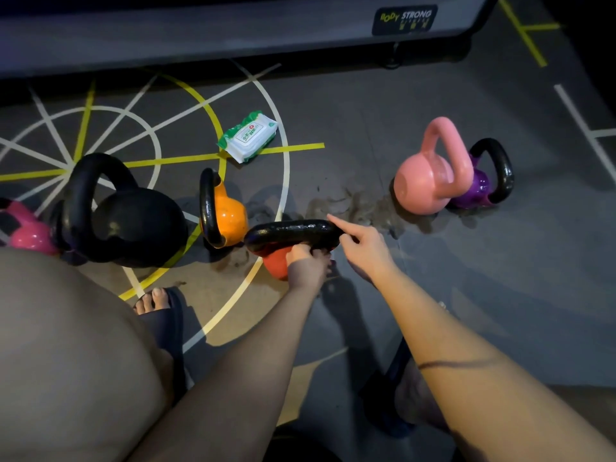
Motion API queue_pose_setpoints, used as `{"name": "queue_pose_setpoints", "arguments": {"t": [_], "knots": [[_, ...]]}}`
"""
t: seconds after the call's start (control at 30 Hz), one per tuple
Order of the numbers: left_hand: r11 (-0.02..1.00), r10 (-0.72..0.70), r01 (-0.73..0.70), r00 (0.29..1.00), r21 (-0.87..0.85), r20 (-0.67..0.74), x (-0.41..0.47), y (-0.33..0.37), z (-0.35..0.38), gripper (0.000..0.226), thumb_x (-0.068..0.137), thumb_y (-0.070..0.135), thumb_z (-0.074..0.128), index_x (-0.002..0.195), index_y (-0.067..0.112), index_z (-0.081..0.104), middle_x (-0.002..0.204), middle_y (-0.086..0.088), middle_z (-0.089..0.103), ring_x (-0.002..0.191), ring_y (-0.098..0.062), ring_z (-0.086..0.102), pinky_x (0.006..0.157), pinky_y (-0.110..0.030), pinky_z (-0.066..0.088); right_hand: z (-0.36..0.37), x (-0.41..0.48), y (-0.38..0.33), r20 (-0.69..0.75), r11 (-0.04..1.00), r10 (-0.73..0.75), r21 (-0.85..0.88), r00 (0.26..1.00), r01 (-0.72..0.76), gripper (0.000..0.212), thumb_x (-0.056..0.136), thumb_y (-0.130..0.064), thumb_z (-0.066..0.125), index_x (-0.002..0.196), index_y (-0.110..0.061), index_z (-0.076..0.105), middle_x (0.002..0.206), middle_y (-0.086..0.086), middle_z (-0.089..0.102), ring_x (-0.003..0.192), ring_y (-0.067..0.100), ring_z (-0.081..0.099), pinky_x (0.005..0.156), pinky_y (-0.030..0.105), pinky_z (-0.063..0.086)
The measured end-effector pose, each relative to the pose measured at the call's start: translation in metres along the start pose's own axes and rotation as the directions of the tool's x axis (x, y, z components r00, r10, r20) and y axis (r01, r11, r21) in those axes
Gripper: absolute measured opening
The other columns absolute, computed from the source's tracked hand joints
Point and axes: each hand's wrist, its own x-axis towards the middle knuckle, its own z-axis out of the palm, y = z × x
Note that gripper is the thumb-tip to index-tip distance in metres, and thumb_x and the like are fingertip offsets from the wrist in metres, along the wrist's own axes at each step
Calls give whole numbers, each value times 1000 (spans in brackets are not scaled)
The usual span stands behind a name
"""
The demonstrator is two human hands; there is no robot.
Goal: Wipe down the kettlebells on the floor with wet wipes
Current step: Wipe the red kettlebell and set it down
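Right now I read this as the wiping step on the red kettlebell (275,265), which stands on the floor (350,128) just in front of me, between the orange kettlebell (228,216) and the pink kettlebell (428,176). My left hand (306,265) is curled round its black handle from below and grips it. My right hand (365,250) sits at the handle's right end, index finger straight and touching the metal, the other fingers folded in. I see no wipe in either hand, though one could be hidden in the right palm; I cannot tell.

The pack of wet wipes (248,136) lies further off on the floor, beyond the orange kettlebell and well apart from both hands. The floor near the pink kettlebell looks smeared and damp.

If the right hand is bare, my next move is to reach forward and left to the pack and pull a sheet while the left hand steadies the bell. The big black kettlebell (133,223) looks heavy to turn.
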Motion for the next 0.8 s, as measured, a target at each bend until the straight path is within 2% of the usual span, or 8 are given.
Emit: {"name": "queue_pose_setpoints", "arguments": {"t": [0.07,0.17,0.27,0.37,0.5,0.6,0.7,0.8], "knots": [[966,-103,111,994,-235,46,-3,7,-2,26,101,4,47,88,7,69,74,-8,73,61,-16,62,46,-19,47,0,-1,1,14,1000,4,7,1000,-5,54,94,-13,46,127,-52,63,96,-9,74,48,2,48,60,19,46],[755,-179,272,961,-597,211,-6,17,-6,29,101,-5,42,83,5,63,59,-5,64,56,-14,49,50,-20,35,1,-2,0,21,999,19,34,1000,-20,55,93,-12,45,127,-51,63,98,-5,76,43,3,41,52,17,39],[547,-151,403,910,-734,386,-7,16,-15,24,98,-8,41,91,7,59,60,-2,57,53,-9,44,49,-18,33,0,-2,-2,21,999,34,33,999,-35,56,93,-10,44,127,-50,63,101,-7,75,42,3,40,47,15,36],[507,-78,441,879,-741,469,-5,9,-22,20,96,-5,45,98,10,57,67,-1,56,55,-7,45,46,-17,34,1,-2,-3,14,999,32,42,999,-32,57,93,-8,44,127,-49,64,103,-9,74,43,4,39,46,15,37],[788,-123,292,937,-542,326,-10,11,-25,18,99,-2,45,98,8,61,71,-5,63,56,-11,51,52,-22,35,3,-3,-1,5,998,35,58,999,-35,58,94,-7,42,128,-49,63,111,-11,71,42,4,40,45,16,37],[998,-13,22,989,-57,146,-5,-2,-30,21,103,11,47,102,15,67,93,-6,70,83,-22,66,74,-29,54,2,-3,-2,8,997,43,69,999,-44,59,94,-7,41,127,-51,63,119,-9,71,39,2,40,44,13,34],[894,197,-195,980,403,35,-5,-16,-27,27,104,25,50,121,22,70,116,0,61,114,-21,55,89,-26,41,2,-3,-3,6,996,55,75,998,-55,58,95,-7,42,129,-49,63,127,-9,68,41,-1,46,46,10,34],[871,337,-278,938,406,-83,-10,-20,-15,26,101,28,57,121,18,72,123,0,51,118,-15,44,85,-17,29,4,-3,-1,-8,994,47,101,999,-46,56,96,-6,42,128,-46,64,132,-8,65,42,-2,46,47,9,36]]}}
